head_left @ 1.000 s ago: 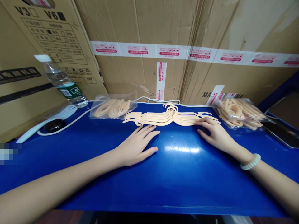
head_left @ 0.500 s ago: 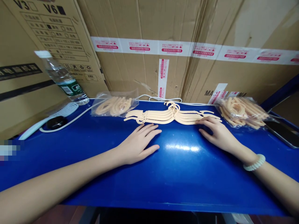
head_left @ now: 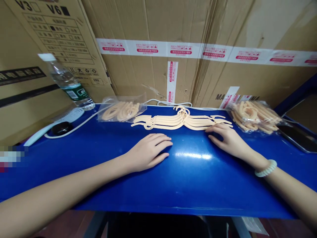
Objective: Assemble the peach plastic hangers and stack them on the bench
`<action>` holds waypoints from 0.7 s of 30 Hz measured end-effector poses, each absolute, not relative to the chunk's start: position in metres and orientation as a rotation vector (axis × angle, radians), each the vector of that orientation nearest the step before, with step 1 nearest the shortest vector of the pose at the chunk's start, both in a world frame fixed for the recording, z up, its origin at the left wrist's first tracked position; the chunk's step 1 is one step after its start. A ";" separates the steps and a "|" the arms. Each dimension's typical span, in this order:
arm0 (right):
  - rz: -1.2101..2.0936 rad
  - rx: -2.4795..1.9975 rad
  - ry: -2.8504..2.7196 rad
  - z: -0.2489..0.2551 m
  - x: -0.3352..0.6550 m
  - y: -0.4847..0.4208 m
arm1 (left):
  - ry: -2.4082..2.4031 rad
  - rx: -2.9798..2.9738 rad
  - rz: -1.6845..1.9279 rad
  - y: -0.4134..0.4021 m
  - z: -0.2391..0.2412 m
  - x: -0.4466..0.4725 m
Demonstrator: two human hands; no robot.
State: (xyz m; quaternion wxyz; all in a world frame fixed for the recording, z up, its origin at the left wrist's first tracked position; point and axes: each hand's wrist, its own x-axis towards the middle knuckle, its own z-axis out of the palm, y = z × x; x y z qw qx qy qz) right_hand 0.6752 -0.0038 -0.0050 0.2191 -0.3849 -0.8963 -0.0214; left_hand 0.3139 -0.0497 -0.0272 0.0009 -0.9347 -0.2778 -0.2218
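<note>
A row of several cream plastic hangers (head_left: pixel 170 122) lies overlapped at the back of the blue table, their hooks bunched in the middle. My left hand (head_left: pixel 150 152) rests palm down in front of the hangers' left half, fingers stretched out and holding nothing. At their right end is my right hand (head_left: pixel 226 137), its fingertips against or just in front of the nearest hanger arm. The fingers there are loosely bent, with the thumb apart, and nothing is gripped. Clear plastic bags of cream parts flank the hangers: a left bag (head_left: pixel 121 110) and a fuller right bag (head_left: pixel 255 115).
Cardboard boxes (head_left: pixel 148 79) wall off the back of the blue table (head_left: pixel 185 185). At left stand a water bottle (head_left: pixel 71 86), a pale brush (head_left: pixel 71 115) and a black mouse-like object (head_left: pixel 61 128). A white cable (head_left: pixel 91 119) runs along the back. A phone (head_left: pixel 299 137) lies far right.
My left hand has drawn slightly back from the hangers, its fingers now closer together. My right hand stays by the hangers' right end. The view has shifted a little.
</note>
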 end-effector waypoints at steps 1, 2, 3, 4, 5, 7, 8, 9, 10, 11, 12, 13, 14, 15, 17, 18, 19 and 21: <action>-0.049 -1.069 -2.480 -0.005 0.675 -0.004 | -0.863 -2.929 -0.693 -0.050 -0.027 0.314; -0.038 -1.073 -2.482 -0.005 0.675 -0.004 | -0.856 -2.925 -0.692 -0.050 -0.027 0.314; -0.030 -1.076 -2.483 -0.005 0.676 -0.004 | -0.853 -2.924 -0.689 -0.050 -0.027 0.314; -0.024 -1.077 -2.486 -0.005 0.676 -0.004 | -0.852 -2.925 -0.685 -0.050 -0.027 0.314; -0.019 -1.077 -2.488 -0.005 0.676 -0.003 | -0.855 -2.927 -0.679 -0.050 -0.026 0.314; -0.013 -1.074 -2.493 -0.006 0.677 -0.003 | -0.866 -2.937 -0.674 -0.050 -0.025 0.313; -0.011 -1.072 -2.494 -0.006 0.677 -0.003 | -0.872 -2.944 -0.676 -0.051 -0.025 0.313; -0.011 -1.070 -2.494 -0.006 0.677 -0.002 | -0.879 -2.956 -0.680 -0.051 -0.024 0.312; -0.010 -1.066 -2.495 -0.006 0.677 -0.002 | -0.890 -2.975 -0.689 -0.051 -0.024 0.312; -0.008 -1.063 -2.496 -0.006 0.677 -0.003 | -0.903 -3.003 -0.704 -0.051 -0.024 0.311; -0.004 -1.059 -2.496 -0.005 0.677 -0.003 | -0.921 -3.040 -0.730 -0.050 -0.024 0.311; 0.000 -1.057 -2.494 -0.005 0.676 -0.003 | -0.946 -3.082 -0.771 -0.050 -0.023 0.310; 0.005 -1.054 -2.491 -0.005 0.676 -0.004 | -0.984 -3.125 -0.829 -0.049 -0.023 0.309; 0.011 -1.051 -2.489 -0.004 0.676 -0.004 | -1.042 -3.160 -0.901 -0.048 -0.023 0.308; 0.016 -1.047 -2.486 -0.003 0.675 -0.005 | -1.216 -3.191 -1.071 -0.046 -0.022 0.307; 0.018 -1.045 -2.488 -0.003 0.675 -0.005 | -1.324 -3.190 -1.155 -0.045 -0.021 0.307; 0.019 -1.045 -2.488 -0.002 0.676 -0.006 | -1.430 -3.184 -1.232 -0.044 -0.020 0.306; 0.023 -1.048 -2.486 -0.002 0.676 -0.006 | -1.611 -3.175 -1.367 -0.043 -0.019 0.306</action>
